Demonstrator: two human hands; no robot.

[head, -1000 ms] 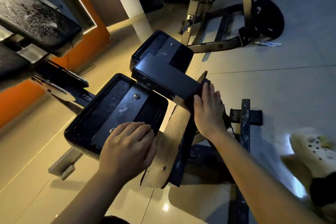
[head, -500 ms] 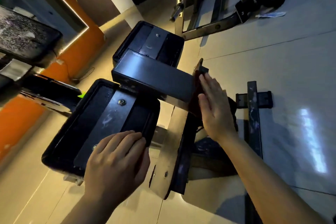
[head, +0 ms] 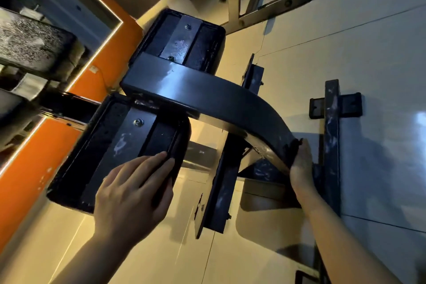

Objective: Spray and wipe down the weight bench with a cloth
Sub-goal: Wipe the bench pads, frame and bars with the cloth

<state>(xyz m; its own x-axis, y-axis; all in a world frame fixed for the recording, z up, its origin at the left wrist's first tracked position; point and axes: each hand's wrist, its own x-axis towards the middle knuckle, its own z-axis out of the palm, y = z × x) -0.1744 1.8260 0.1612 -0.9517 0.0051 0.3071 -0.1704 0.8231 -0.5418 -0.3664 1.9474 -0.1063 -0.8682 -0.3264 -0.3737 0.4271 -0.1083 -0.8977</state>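
Left hand (head: pixel 131 193) at 7 o'clock lies flat, fingers straight, steadying the near pad (head: pixel 115 145). Right hand (head: pixel 302 168) at 4 o'clock presses a dark cloth (head: pixel 292 145) onto the curved beam (head: pixel 207 101); can't tell if the fingers curl round it. I'd follow the curve with firm, overlapping strokes. The far pad (head: pixel 182 37) sits at 12.

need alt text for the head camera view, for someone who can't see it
A person's left hand rests flat on the near black padded bench pad, while the right hand presses a dark cloth against the curved black metal frame beam. A second black pad sits farther away, above a glossy tiled floor.
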